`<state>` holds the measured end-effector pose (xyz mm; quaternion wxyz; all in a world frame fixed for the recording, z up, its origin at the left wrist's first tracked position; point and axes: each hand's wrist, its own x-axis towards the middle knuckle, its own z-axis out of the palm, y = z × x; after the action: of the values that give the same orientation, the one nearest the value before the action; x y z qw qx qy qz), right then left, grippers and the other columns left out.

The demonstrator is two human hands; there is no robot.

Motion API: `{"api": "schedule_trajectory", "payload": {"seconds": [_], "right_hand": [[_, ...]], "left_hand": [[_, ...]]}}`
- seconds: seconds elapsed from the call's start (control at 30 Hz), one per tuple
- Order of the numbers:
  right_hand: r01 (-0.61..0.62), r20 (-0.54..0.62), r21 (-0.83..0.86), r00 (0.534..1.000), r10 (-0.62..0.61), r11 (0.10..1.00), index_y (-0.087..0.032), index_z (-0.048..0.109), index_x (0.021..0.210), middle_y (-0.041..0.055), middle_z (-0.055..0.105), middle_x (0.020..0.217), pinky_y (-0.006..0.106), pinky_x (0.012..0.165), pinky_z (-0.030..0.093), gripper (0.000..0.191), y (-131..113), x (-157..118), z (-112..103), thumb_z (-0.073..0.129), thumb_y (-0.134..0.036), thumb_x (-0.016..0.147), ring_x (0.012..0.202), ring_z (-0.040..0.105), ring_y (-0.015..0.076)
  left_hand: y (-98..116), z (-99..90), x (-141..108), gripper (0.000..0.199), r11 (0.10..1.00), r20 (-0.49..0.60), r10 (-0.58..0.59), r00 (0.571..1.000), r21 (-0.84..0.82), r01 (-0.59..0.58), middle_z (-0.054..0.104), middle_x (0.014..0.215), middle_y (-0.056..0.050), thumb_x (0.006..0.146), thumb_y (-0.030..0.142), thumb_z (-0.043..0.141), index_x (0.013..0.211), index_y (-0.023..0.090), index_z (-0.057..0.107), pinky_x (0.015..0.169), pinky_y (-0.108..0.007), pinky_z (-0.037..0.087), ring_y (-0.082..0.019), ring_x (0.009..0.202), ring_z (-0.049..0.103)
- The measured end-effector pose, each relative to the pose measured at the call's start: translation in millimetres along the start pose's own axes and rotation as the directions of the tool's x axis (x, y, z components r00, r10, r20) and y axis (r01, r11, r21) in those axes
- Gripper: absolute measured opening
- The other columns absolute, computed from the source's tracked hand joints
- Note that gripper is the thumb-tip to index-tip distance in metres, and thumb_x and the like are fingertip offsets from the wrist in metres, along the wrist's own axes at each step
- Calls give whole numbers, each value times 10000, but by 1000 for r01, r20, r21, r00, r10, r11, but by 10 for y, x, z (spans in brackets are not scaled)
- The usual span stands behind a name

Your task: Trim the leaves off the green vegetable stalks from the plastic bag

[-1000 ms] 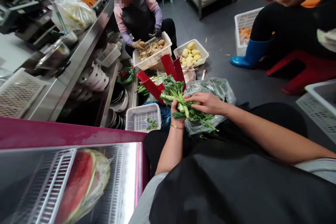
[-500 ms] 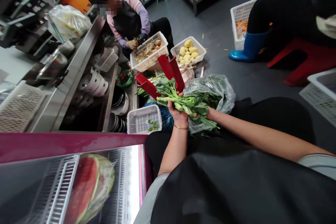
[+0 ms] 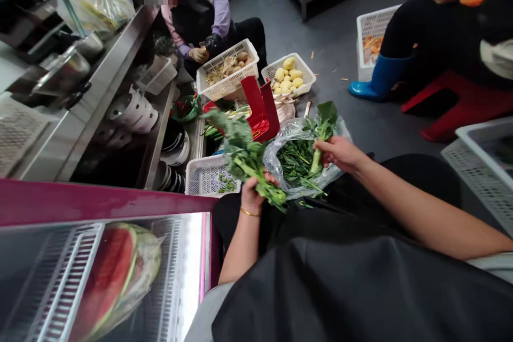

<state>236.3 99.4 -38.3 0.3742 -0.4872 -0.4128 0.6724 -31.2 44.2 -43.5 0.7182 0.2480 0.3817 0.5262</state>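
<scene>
My left hand [image 3: 256, 192] is closed around a bunch of leafy green stalks [image 3: 244, 157], with thick pale stems pointing towards me. Off to the right, my right hand [image 3: 339, 152] grips a single leafy green stalk [image 3: 323, 128], its leaves up and its cut stem down. That stalk is over an open clear plastic bag [image 3: 276, 149], in which more dark green leaves [image 3: 294, 160] lie. Left of the bunch sits a white basket [image 3: 194, 176] with a few green scraps [image 3: 226, 184] in it.
An upturned red stool [image 3: 262, 109] stands beyond the bag. Behind it are a basket of peeled potatoes [image 3: 288, 75] and a basket of peelings [image 3: 228, 72], where a co-worker [image 3: 200, 16] sits. A glass-topped fridge [image 3: 176, 267] is at my left. Another person's blue boot [image 3: 377, 77] is at right.
My hands have moved apart. The right one has drawn one stalk away from the bunch to the right, over the bag; the left has shifted left and slightly down with the rest.
</scene>
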Motion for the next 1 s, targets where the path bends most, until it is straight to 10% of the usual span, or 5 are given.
{"api": "schedule_trajectory", "payload": {"seconds": [0.2, 0.47, 0.73, 0.83, 1.0], "right_hand": [[71, 150, -159, 988, -47, 985, -157, 619, 667, 34, 661, 581, 241, 423, 466, 440, 5, 49, 730, 773, -557, 571, 471, 593, 144], [314, 230, -458, 946, -230, 832, -164, 587, 536, 27, 582, 488, 239, 433, 389, 591, -206, 63, 722, 549, -723, 725, 437, 513, 116], [532, 375, -843, 687, -623, 79, -150, 669, 706, 124, 651, 667, 278, 558, 356, 381, 52, -159, 753, 446, -408, 875, 640, 581, 190], [624, 417, -758, 688, -595, 190, -180, 698, 832, 119, 696, 832, 296, 673, 430, 318, 200, -271, 640, 451, -376, 873, 772, 616, 215], [479, 261, -358, 876, -407, 801, -202, 684, 928, 62, 673, 845, 335, 706, 493, 353, 59, -348, 545, 502, -493, 843, 815, 627, 219]], "left_hand": [[-426, 177, -200, 280, 945, 82, -267, 960, -171, 278, 722, 861, -107, 605, 326, 682, 812, 142, 637, 770, -425, 531, -307, 877, 687], [-258, 350, -352, 352, 949, 12, -186, 983, -257, 182, 710, 942, -134, 621, 391, 689, 865, 145, 625, 814, -432, 519, -313, 941, 673], [-264, 460, -341, 293, 950, -136, -115, 984, -303, 70, 645, 696, -47, 651, 423, 659, 798, 176, 602, 756, -403, 534, -243, 776, 677], [-273, 473, -392, 307, 949, -171, -121, 978, -308, 64, 622, 689, -30, 672, 447, 639, 820, 180, 608, 729, -381, 531, -191, 667, 644], [-300, 588, -459, 346, 948, -102, -122, 987, -306, 85, 600, 749, -38, 693, 485, 614, 864, 185, 609, 655, -325, 507, -139, 591, 573]]}}
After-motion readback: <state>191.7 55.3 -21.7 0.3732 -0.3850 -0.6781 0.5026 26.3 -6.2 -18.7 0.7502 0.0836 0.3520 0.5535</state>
